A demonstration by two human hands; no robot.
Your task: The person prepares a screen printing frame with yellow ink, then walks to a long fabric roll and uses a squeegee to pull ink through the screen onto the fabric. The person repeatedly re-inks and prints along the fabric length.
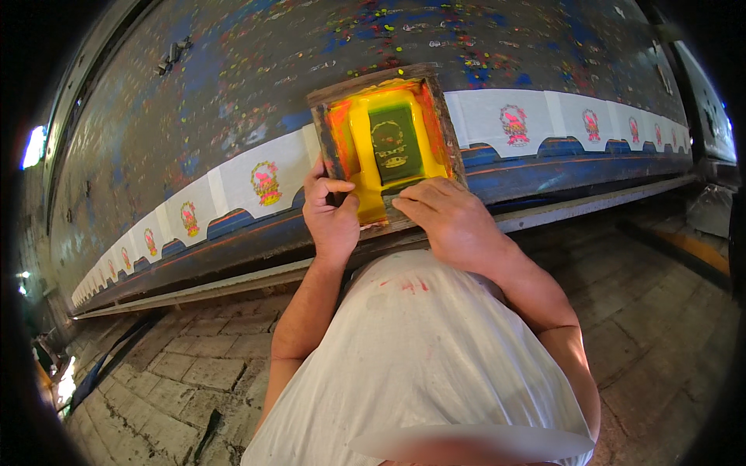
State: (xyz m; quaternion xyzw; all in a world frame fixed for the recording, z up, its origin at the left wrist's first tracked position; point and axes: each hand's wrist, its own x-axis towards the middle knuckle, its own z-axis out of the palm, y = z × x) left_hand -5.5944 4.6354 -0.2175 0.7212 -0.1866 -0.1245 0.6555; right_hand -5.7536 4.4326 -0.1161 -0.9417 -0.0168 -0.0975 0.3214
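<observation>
A wooden-framed printing screen sits on the dark table over a strip of white pieces. Thick yellow ink with orange smears surrounds a dark green mesh window carrying an emblem. My left hand is closed round the frame's near left side, its thumb and forefinger over the rim. At the near end, the bent fingers of my right hand grip a squeegee that is mostly covered by the hand and ink.
White pieces with pink-red emblems run along the table edge to the right. On the left, the emblems also carry yellow. Ink spots cover the dark tabletop. A metal rail borders the near edge, above a paved floor.
</observation>
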